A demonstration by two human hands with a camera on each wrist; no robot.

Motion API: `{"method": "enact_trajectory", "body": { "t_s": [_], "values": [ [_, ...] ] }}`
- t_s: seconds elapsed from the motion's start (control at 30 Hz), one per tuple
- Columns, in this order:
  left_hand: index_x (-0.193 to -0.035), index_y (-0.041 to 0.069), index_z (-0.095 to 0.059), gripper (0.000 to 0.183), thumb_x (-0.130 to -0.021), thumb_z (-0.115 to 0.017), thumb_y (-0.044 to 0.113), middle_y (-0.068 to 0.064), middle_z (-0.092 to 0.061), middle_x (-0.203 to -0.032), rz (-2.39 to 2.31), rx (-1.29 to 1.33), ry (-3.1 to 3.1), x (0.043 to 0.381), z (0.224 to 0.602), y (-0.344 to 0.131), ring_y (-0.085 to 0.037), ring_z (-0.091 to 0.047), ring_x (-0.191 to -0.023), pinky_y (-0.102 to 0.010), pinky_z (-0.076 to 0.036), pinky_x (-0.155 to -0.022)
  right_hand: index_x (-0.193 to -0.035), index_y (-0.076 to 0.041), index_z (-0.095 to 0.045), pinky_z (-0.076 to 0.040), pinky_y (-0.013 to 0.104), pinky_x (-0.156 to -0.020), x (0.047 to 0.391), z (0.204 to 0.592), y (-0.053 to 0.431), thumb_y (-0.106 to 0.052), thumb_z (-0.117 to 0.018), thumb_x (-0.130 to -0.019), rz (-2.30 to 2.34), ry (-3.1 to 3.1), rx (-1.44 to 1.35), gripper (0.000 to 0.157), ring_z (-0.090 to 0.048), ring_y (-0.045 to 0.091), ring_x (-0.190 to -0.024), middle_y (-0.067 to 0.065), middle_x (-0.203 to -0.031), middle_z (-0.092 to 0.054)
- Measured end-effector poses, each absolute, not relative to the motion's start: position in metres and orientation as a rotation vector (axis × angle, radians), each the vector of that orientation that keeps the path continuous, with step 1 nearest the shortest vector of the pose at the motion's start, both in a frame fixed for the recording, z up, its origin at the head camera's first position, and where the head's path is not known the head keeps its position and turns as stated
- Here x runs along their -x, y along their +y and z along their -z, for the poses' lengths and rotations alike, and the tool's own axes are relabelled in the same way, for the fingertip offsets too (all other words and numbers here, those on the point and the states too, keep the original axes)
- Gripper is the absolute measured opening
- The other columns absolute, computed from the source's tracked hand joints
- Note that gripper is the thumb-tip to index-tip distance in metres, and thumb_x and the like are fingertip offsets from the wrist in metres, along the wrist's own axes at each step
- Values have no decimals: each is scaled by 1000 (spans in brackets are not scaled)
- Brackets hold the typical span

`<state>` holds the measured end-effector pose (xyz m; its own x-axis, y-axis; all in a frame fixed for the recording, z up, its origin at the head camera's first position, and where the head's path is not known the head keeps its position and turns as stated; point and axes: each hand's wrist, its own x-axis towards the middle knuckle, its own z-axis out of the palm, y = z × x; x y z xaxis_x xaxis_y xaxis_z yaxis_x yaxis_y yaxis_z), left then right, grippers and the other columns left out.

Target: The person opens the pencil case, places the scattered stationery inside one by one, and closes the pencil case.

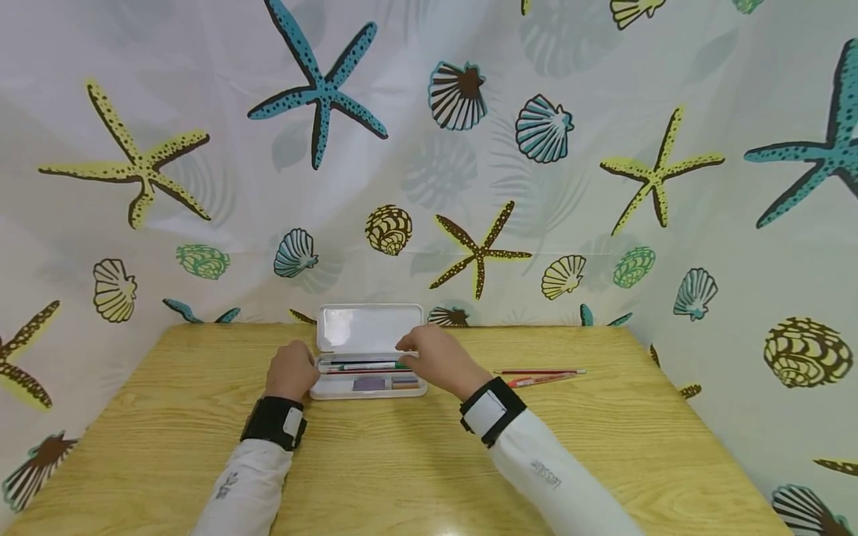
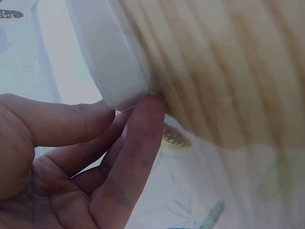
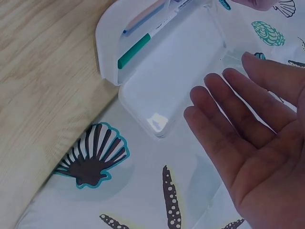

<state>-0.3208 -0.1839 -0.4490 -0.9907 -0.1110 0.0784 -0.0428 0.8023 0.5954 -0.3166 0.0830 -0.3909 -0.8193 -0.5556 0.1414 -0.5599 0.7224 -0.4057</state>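
A white pencil case lies on the table with its lid raised at the back. My left hand is at its left end; in the left wrist view the thumb and fingers pinch the case's corner. Above the right end hovers my right hand, fingers extended and holding nothing in the right wrist view. Inside lie a white marker with a green cap, several thin pens or pencils, and a purplish block in the front part.
Right of the case, a dark red pencil and an orange pen lie on the wooden table. A white curtain printed with shells and starfish hangs behind and along the sides.
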Motion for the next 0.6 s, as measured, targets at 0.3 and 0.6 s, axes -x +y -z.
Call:
{"method": "enact_trajectory", "body": {
  "t_s": [0.3, 0.6],
  "values": [
    [-57, 7, -49, 28, -80, -59, -6, -1, -37, -56, 923, -136, -2901, 320, 448, -183, -18, -39, -52, -29, -29, -47, -118, -3, -74, -54, 44, -92, 304, 391, 108, -12, -73, -96, -641, -2850, -919, 24, -68, 29, -108, 14, -115, -73],
    [-57, 7, -49, 27, -80, -58, -5, -1, -36, -56, 928, -123, -2880, 319, 447, -183, -17, -38, -52, -29, -28, -47, -118, -3, -74, -54, 43, -93, 300, 392, 132, -9, -75, -93, -579, -2873, -844, 25, -69, 27, -107, 12, -115, -73]
  ]
}}
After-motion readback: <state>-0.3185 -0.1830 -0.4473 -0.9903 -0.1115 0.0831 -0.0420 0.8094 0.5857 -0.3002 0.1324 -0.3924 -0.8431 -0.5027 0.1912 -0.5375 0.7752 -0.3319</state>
